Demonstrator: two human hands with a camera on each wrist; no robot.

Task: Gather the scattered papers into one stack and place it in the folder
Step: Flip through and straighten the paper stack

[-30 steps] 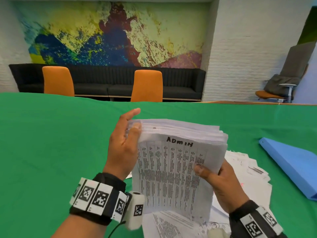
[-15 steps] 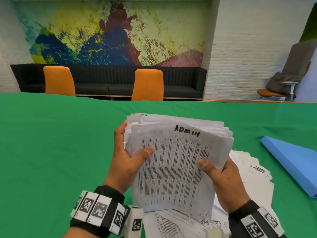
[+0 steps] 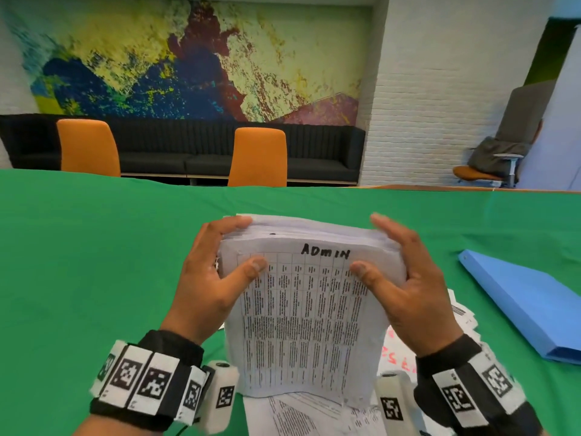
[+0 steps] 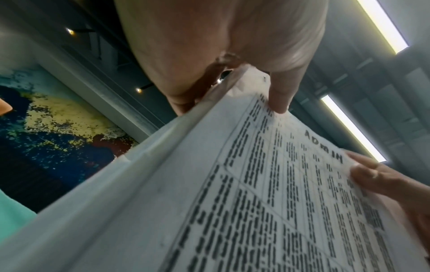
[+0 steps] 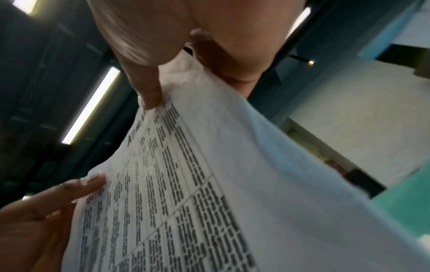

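Observation:
A thick stack of printed papers (image 3: 301, 309), its front sheet marked ADMIN, stands upright on the green table (image 3: 94, 262). My left hand (image 3: 210, 278) grips its left edge, thumb on the front sheet and fingers behind. My right hand (image 3: 405, 278) grips the right edge the same way, its fingers partly raised over the top corner. The wrist views show the stack (image 4: 256, 193) (image 5: 209, 184) with a thumb of each hand pressed on the front sheet. A closed blue folder (image 3: 531, 303) lies at the right. Loose papers (image 3: 314, 413) lie under and behind the stack.
Two orange chairs (image 3: 257, 155) and a black sofa (image 3: 320, 152) stand beyond the table's far edge. An office chair (image 3: 493, 165) is at the back right. More loose sheets (image 3: 462, 313) spread between the stack and the folder.
My right hand moved up from the stack's lower right to its upper right edge. My left hand took a firmer grip on the left edge. The stack stands more upright and squared.

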